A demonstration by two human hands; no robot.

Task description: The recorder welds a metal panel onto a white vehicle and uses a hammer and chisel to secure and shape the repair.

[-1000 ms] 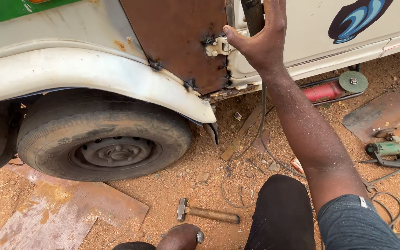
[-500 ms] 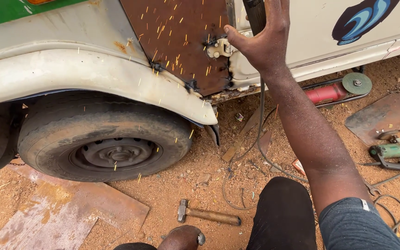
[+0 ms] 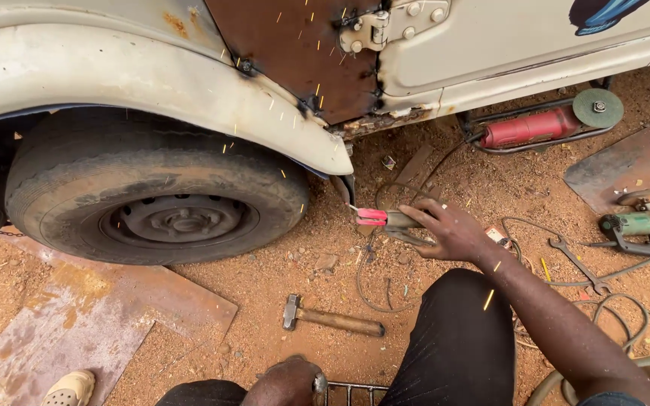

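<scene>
My right hand is low over the sandy ground, just below the rear tip of the white fender. It grips a welding electrode holder with red jaws that point left toward the tyre. A cable loops on the dirt under it. Orange sparks fall in front of the rusty brown patch panel and the door hinge. My left hand sits at the bottom edge, closed like a fist on the end of a wire frame. A hammer lies between both hands.
A red angle grinder lies under the vehicle's sill. A green power tool, a spanner and tangled cables lie at the right. Rusty steel sheets lie under the tyre and at the right edge. A pale shoe shows bottom left.
My right hand came down from the door hinge to the ground and now holds the electrode holder. Sparks still fall. The view has tilted down and closer.
</scene>
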